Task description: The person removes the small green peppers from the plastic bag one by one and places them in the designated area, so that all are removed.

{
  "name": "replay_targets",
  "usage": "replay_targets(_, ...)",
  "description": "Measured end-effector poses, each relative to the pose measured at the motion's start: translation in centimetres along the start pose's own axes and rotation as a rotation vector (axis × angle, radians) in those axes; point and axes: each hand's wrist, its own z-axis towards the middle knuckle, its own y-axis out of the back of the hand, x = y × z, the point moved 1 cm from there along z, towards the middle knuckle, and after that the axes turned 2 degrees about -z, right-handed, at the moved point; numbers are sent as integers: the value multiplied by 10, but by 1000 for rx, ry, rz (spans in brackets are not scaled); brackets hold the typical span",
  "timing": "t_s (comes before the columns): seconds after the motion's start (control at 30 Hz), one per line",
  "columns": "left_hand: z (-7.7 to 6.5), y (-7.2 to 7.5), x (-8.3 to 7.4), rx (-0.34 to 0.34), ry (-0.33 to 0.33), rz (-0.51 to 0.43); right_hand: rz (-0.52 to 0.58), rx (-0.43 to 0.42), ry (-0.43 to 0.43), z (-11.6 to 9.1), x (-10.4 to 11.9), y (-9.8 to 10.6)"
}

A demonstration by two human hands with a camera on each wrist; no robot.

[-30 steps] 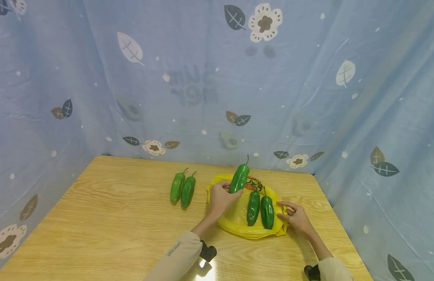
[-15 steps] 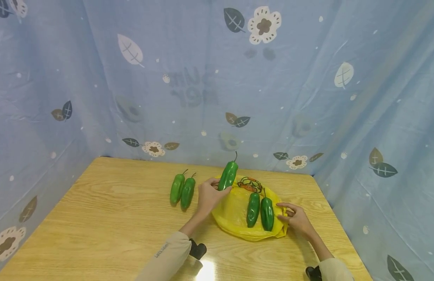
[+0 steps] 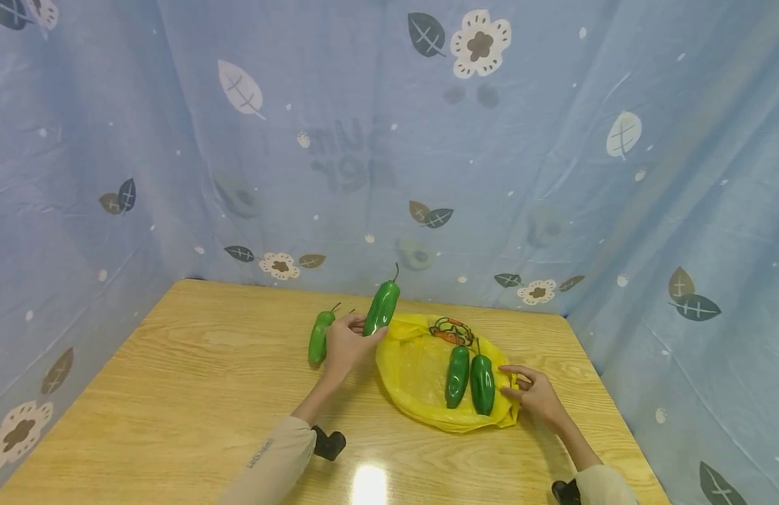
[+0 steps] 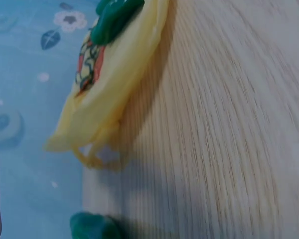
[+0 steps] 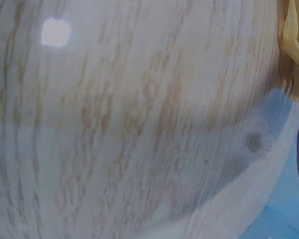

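Thumb and fingers of my left hand [image 3: 348, 345] grip a glossy green pepper [image 3: 382, 307] with its stem up, held above the table left of the yellow plastic bag [image 3: 421, 414]. Behind that hand lies a lighter green pepper [image 3: 320, 339]; a second one beside it is mostly hidden, only its stem showing. My right hand [image 3: 540, 401] holds the bag's right rim between curled fingers and thumb. Two more green peppers [image 3: 457, 376] lie side by side on the bag. In the left wrist view, the bag [image 4: 134, 64] and a pepper on the table [image 4: 93, 226] show.
A wooden table [image 3: 193, 393] carries everything, with a bright light reflection near its front. Blue patterned curtain [image 3: 339, 140] hangs close behind the table and along both sides. The bag's printed end [image 3: 451, 330] faces the back.
My left hand has moved left with the pepper, from over the bag to beside the two table peppers, now covering most of one. The right hand stays at the bag's rim.
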Motion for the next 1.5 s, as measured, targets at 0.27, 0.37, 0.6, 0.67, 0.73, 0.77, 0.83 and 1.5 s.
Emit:
replay_targets(0.27, 3, 19, 11, -60, 28, -5, -15, -3, -5, 0, 0, 1)
replay_targets(0.37, 5, 25, 14, -72, 20, -7, -13, 2, -3, 0, 0, 1)
replay_targets(0.6, 10, 40, 16, -118, 22, 34, 9, 0, 0, 2, -2, 1)
replay_targets(0.67, 10, 45, 17, -121, 33, 33, 9, 2, 2, 2, -3, 0)
replay_targets(0.73, 10, 49, 19, -119, 44, 34, 10, 1, 4, 2, -3, 0)
replay_targets(0.77, 10, 51, 19, -120, 50, 40, 12, 1, 5, 1, -4, 0)
replay_targets(0.83, 11, 56, 19, -127, 57, 46, 11, 1, 7, 1, -4, 0)
replay_targets(1.5, 10, 101, 45, -207, 132, 139, 17, -10, 12, 0, -2, -1)
